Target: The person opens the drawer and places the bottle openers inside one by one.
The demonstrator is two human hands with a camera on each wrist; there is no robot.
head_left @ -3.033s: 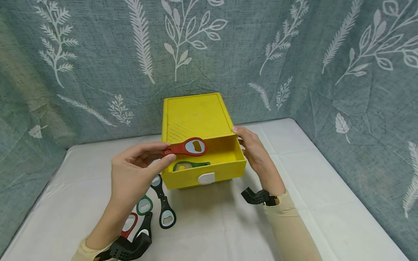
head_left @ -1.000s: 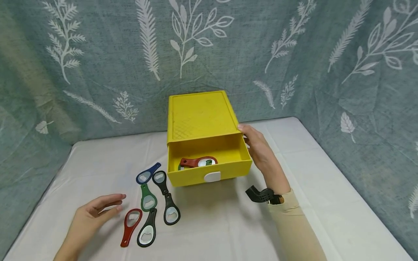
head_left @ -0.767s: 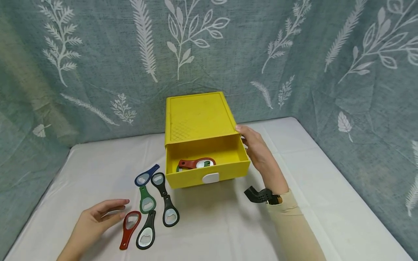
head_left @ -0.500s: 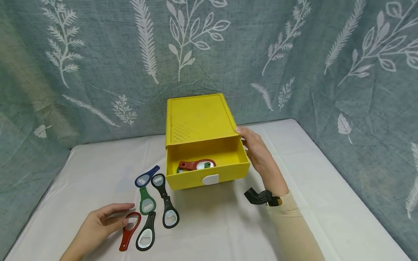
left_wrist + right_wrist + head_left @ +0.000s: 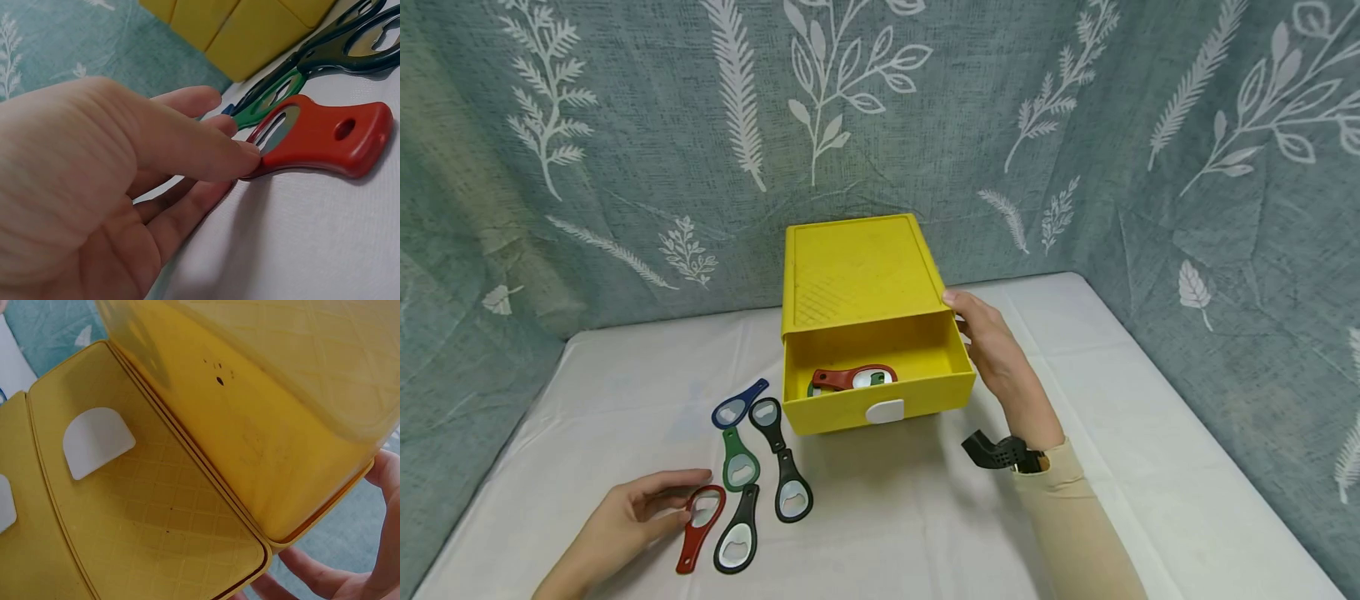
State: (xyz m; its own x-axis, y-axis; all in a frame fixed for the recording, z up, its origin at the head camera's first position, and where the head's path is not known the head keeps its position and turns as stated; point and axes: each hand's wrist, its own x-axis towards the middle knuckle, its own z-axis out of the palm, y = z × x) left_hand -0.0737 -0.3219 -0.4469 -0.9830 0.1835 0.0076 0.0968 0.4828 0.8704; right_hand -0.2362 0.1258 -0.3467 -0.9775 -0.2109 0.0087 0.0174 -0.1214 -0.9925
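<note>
My left hand [image 5: 625, 525] is at a red bottle opener [image 5: 689, 550] on the table, its thumb and fingers pinching the rounded head. In the left wrist view, the thumb [image 5: 231, 159] lies against the edge of that head, and the handle points away. My right hand [image 5: 996, 350] grips the right front corner of a yellow drawer box [image 5: 861, 267], thumb at the top edge and fingers at the side. The box's top drawer [image 5: 827, 410], with a white knob, is pulled out. Inside lies another red bottle opener [image 5: 831, 379], partly over a green one mostly hidden by the drawer front.
Several more bottle openers lie left of the box: a blue one [image 5: 741, 403], a green one [image 5: 740, 462] and black ones, the nearest [image 5: 737, 537] beside the red. Closed drawer fronts [image 5: 150, 519] show below in the right wrist view. A patterned curtain [image 5: 700, 150] hangs behind.
The red opener that my left hand held over the drawer now lies in it. My left hand has moved down-left to another red opener on the table. My right hand stays at the box.
</note>
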